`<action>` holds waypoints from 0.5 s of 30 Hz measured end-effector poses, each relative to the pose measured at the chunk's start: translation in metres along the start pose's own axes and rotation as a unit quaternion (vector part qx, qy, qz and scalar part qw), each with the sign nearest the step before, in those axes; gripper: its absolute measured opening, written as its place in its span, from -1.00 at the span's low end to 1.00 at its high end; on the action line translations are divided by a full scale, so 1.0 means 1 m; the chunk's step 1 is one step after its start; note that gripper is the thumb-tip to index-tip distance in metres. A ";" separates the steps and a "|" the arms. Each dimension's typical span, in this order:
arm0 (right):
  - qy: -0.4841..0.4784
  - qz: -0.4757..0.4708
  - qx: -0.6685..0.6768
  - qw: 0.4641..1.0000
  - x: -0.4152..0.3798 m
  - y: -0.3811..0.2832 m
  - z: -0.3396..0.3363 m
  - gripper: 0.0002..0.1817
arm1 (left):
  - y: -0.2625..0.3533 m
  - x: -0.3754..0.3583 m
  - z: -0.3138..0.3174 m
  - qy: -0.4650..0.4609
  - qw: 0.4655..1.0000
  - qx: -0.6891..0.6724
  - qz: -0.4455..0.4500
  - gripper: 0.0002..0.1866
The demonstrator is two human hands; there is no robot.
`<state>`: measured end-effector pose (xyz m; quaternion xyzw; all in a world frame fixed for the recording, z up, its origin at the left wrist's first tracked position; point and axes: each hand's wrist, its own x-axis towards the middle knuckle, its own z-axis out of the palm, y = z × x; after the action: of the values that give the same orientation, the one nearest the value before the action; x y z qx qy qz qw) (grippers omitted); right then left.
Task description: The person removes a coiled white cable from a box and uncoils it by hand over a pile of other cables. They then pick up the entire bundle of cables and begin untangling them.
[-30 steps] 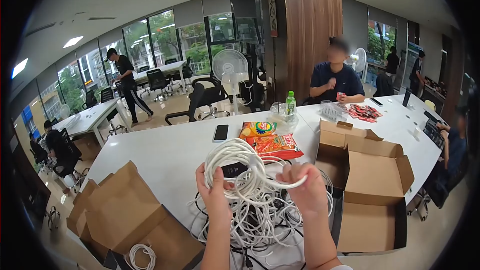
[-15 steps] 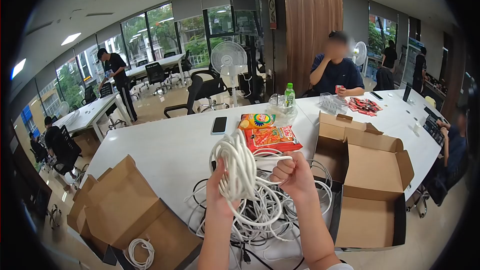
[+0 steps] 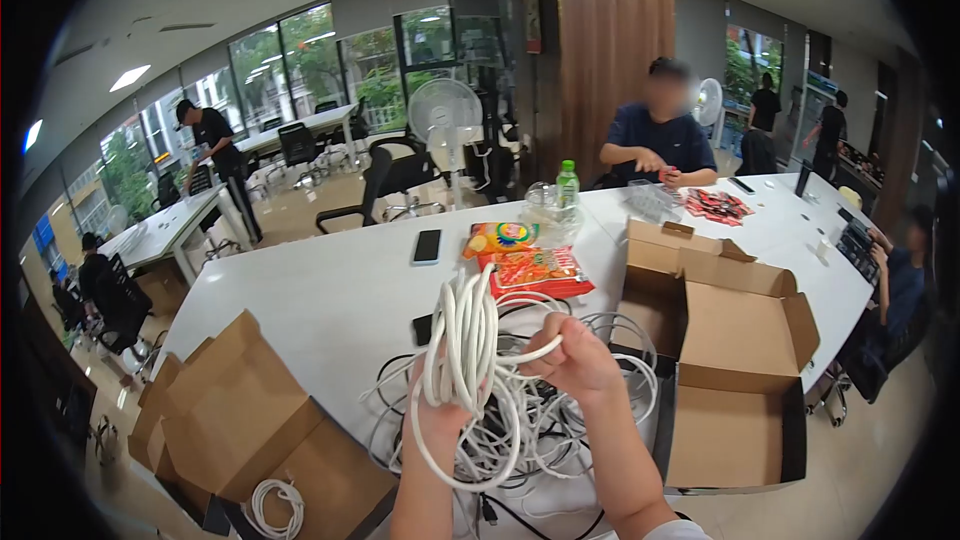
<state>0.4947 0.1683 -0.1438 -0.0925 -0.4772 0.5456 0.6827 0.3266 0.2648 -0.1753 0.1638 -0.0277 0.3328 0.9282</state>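
A thick coil of white cable (image 3: 462,345) sits in my left hand (image 3: 438,410), whose fingers are mostly hidden behind the loops. To its right, my right hand (image 3: 575,355) is closed around a strand of the same cable, which runs across to the coil. One larger loop hangs below the coil in front of my left wrist. Under both hands lies a tangled heap of white, grey and black cables (image 3: 560,440) on the white table (image 3: 300,290).
Open cardboard boxes stand left (image 3: 240,410) and right (image 3: 740,430); a small white cable coil (image 3: 276,508) lies in the left one. Beyond the heap are snack bags (image 3: 540,272), a phone (image 3: 427,247) and a green-capped bottle (image 3: 567,185). A person (image 3: 660,135) sits across the table.
The coil in my left hand has turned, showing its loops more edge-on, and a loop has dropped lower. My right hand still grips the strand. The seated person's raised hand has come down.
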 end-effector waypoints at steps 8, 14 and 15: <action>0.101 0.039 -0.151 0.982 -0.007 -0.016 0.017 -0.85 | -0.026 -0.022 0.081 0.061 0.925 0.368 0.076 -0.58; 0.158 0.031 -0.098 0.982 -0.006 -0.004 0.038 -0.67 | -0.026 -0.022 0.083 0.076 0.919 0.354 0.154 -0.58; 0.182 0.058 -0.082 0.978 -0.007 -0.004 0.042 -0.59 | -0.028 -0.020 0.080 0.096 0.914 0.355 0.169 -0.59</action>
<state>0.4666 0.1445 -0.1230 -0.2732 -0.3821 0.5173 0.7154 0.3334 0.2066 -0.1107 0.4427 0.1547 0.4864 0.7372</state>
